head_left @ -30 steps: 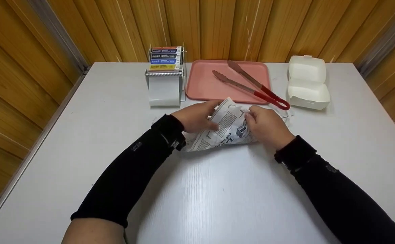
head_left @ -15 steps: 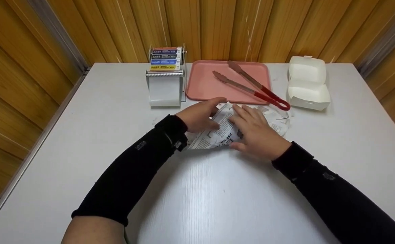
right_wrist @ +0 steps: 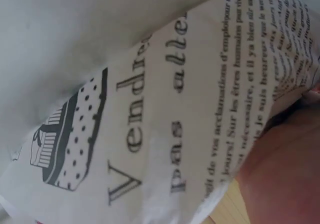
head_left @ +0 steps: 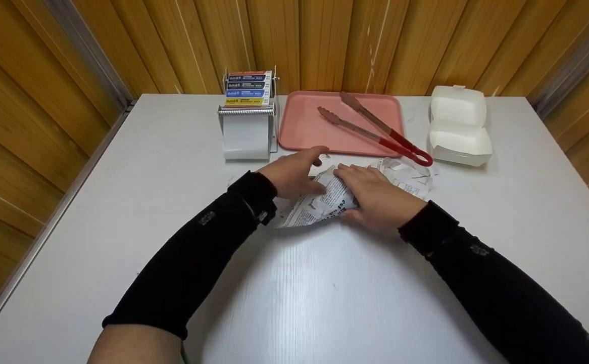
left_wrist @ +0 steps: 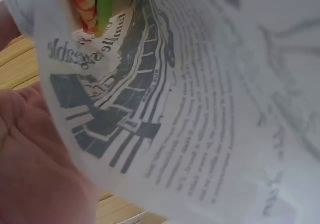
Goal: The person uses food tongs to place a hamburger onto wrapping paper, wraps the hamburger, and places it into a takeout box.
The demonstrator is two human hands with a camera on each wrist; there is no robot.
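Observation:
A sheet of printed wrapping paper [head_left: 320, 199], patterned like newspaper, is folded up in the middle of the table. Inside it, in the left wrist view, shows a piece of food [left_wrist: 97, 6] with pale bread, a green leaf and red and yellow filling; the rest is hidden. My left hand [head_left: 294, 174] is at the paper's left side, thumb and index finger spread wide apart. Over the folded paper lies my right hand [head_left: 378, 197], its fingers extended and pressing it down. Printed paper [right_wrist: 165, 114] fills much of the right wrist view beside that palm.
Behind the paper lies a pink tray [head_left: 302, 124] with red-handled tongs [head_left: 370, 131] resting across it. A metal label dispenser [head_left: 247, 129] stands to the tray's left. At the back right, an opened white takeaway box [head_left: 460, 126] sits on the white table [head_left: 314, 303].
My right hand has let go of the paper's edge, moved left and flattened onto the fold, pressing it lower. My left hand has hardly moved.

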